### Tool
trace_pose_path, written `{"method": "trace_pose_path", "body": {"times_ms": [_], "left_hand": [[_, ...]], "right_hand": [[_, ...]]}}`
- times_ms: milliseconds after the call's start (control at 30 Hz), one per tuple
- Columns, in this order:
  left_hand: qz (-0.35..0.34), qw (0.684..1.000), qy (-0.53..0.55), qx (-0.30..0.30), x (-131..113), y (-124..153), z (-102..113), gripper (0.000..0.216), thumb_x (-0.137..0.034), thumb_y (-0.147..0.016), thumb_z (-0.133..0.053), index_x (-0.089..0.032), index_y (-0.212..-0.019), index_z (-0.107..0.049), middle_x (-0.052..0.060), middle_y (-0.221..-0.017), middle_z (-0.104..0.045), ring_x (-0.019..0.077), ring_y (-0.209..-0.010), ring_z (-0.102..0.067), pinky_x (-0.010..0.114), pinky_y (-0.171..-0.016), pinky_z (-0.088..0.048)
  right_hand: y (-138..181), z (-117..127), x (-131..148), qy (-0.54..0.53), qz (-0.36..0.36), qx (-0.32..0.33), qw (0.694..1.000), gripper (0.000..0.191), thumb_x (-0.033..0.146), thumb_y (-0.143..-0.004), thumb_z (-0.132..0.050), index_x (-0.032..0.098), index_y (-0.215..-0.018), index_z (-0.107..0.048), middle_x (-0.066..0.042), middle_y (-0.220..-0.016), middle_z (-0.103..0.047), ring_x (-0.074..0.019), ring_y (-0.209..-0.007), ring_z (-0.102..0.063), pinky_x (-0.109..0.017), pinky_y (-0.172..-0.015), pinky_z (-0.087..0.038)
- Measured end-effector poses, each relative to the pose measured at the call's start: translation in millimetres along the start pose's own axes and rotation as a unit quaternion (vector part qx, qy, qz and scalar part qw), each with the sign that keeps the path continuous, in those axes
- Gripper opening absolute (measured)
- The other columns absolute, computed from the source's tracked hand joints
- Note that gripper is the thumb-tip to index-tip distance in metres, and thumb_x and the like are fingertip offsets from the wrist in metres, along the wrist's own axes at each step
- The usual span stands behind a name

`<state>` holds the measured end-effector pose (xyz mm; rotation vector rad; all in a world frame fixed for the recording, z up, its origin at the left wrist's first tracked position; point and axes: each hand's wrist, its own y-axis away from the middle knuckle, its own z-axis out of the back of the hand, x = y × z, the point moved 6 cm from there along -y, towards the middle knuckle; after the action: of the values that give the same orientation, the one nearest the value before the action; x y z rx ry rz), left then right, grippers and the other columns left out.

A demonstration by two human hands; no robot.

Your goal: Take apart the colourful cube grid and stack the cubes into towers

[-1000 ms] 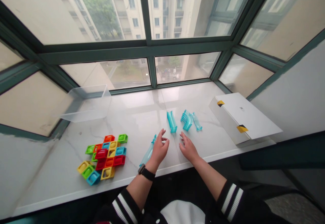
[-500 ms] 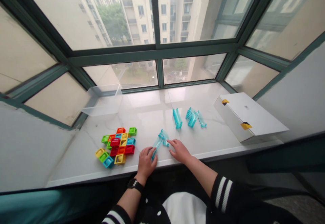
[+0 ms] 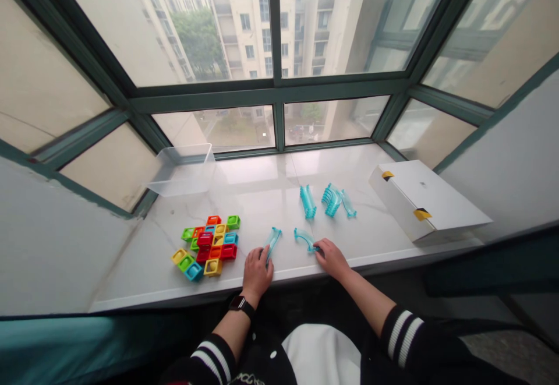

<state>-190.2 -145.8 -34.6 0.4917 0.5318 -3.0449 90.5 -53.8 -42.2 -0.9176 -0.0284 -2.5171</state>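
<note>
Near the front edge of the white marble window ledge (image 3: 253, 198), the left hand (image 3: 257, 271) grips the near end of a straight, translucent blue plastic track piece (image 3: 274, 238), its long axis slanting rightward toward the window. The right hand (image 3: 332, 258) pinches one end of a curved, translucent blue plastic track piece (image 3: 304, 237), arcing leftward (the pieces lie apart). A clear plastic bin (image 3: 187, 188) sits at the back left corner; the white lidded box (image 3: 430, 195) at right hides its inside.

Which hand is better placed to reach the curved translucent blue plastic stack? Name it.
Right, probably: the right hand is nearer the curved stack, though it holds a curved translucent blue plastic piece. The left hand is farther, touching a straight translucent blue piece.
</note>
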Motion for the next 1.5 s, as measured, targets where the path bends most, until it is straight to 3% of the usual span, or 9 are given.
{"method": "trace_pose_path", "body": {"times_ms": [233, 467, 633, 733, 833, 1133, 1300, 1500], "left_hand": [[-0.027, 0.999, 0.044, 0.013, 1, 3, -3, 0.071, -0.034, -0.098, -0.057, -0.018, -0.163, -0.034, 0.017, -0.139, -0.064, 0.0329, -0.127, -0.059, 0.053, -0.116, -0.042], [-0.030, 0.994, 0.090, 0.050, 4, 3, -2, 0.092, -0.052, -0.088, -0.074, -0.024, -0.165, -0.033, 0.014, -0.137, -0.069, 0.0346, -0.132, -0.058, 0.055, -0.117, -0.042], [-0.030, 0.993, 0.112, 0.038, 7, 2, -3, 0.071, -0.051, -0.099, -0.058, -0.020, -0.161, -0.039, 0.017, -0.150, -0.061, 0.0334, -0.137, -0.058, 0.055, -0.119, -0.042], [-0.007, 0.993, 0.116, 0.010, 17, 0, -7, 0.059, -0.048, -0.104, -0.048, -0.016, -0.154, -0.047, 0.018, -0.148, -0.062, 0.0326, -0.136, -0.059, 0.054, -0.117, -0.046], [0.004, 0.993, 0.118, 0.010, 25, -4, -11, 0.055, -0.047, -0.105, -0.045, -0.017, -0.150, -0.052, 0.017, -0.143, -0.065, 0.0318, -0.133, -0.061, 0.054, -0.113, -0.049], [0.035, 0.997, 0.060, -0.028, 34, -10, -15, 0.049, -0.040, -0.107, -0.037, -0.018, -0.147, -0.056, 0.016, -0.144, -0.065, 0.0318, -0.136, -0.057, 0.055, -0.118, -0.043], [0.036, 0.998, 0.050, -0.015, 32, -11, -16, 0.050, -0.042, -0.107, -0.034, -0.018, -0.142, -0.061, 0.017, -0.142, -0.065, 0.0331, -0.135, -0.055, 0.055, -0.117, -0.043], [0.042, 0.999, 0.021, -0.016, 31, -11, -16, 0.050, -0.042, -0.108, -0.035, -0.017, -0.142, -0.061, 0.018, -0.150, -0.059, 0.0345, -0.136, -0.054, 0.055, -0.115, -0.044]], "right_hand": [[11, 0, 8, -0.039, 0.022, -0.032, 0.998, 0.022, 0.024, -0.092, -0.065, 0.027, -0.110, -0.077, -0.006, -0.105, -0.070, -0.0257, -0.103, -0.064, -0.041, -0.100, -0.051], [9, -1, 6, -0.048, 0.021, -0.034, 0.998, 0.025, 0.027, -0.090, -0.068, 0.030, -0.113, -0.079, -0.004, -0.104, -0.072, -0.0250, -0.103, -0.066, -0.040, -0.099, -0.052], [8, -2, 6, -0.036, 0.004, -0.039, 0.999, 0.020, 0.021, -0.089, -0.068, 0.028, -0.104, -0.079, -0.004, -0.103, -0.073, -0.0247, -0.103, -0.066, -0.039, -0.098, -0.052], [7, -2, 8, -0.029, -0.001, -0.045, 0.999, 0.019, 0.019, -0.088, -0.068, 0.027, -0.103, -0.078, -0.004, -0.101, -0.073, -0.0237, -0.101, -0.066, -0.037, -0.097, -0.052], [7, -1, 10, -0.027, -0.002, -0.051, 0.998, 0.019, 0.018, -0.088, -0.069, 0.027, -0.102, -0.077, -0.003, -0.101, -0.073, -0.0232, -0.101, -0.066, -0.036, -0.097, -0.051], [9, 4, 4, -0.088, -0.006, -0.038, 0.995, 0.024, 0.014, -0.084, -0.069, 0.027, -0.100, -0.080, -0.004, -0.099, -0.076, -0.0238, -0.102, -0.069, -0.039, -0.099, -0.054], [18, 29, 6, -0.120, -0.016, -0.048, 0.991, 0.022, 0.015, -0.085, -0.066, 0.027, -0.097, -0.081, -0.005, -0.098, -0.077, -0.0238, -0.101, -0.071, -0.040, -0.098, -0.056], [31, 90, 10, -0.136, -0.005, -0.088, 0.987, 0.017, 0.026, -0.093, -0.065, 0.027, -0.100, -0.080, -0.005, -0.099, -0.075, -0.0232, -0.095, -0.071, -0.038, -0.092, -0.058]]}}
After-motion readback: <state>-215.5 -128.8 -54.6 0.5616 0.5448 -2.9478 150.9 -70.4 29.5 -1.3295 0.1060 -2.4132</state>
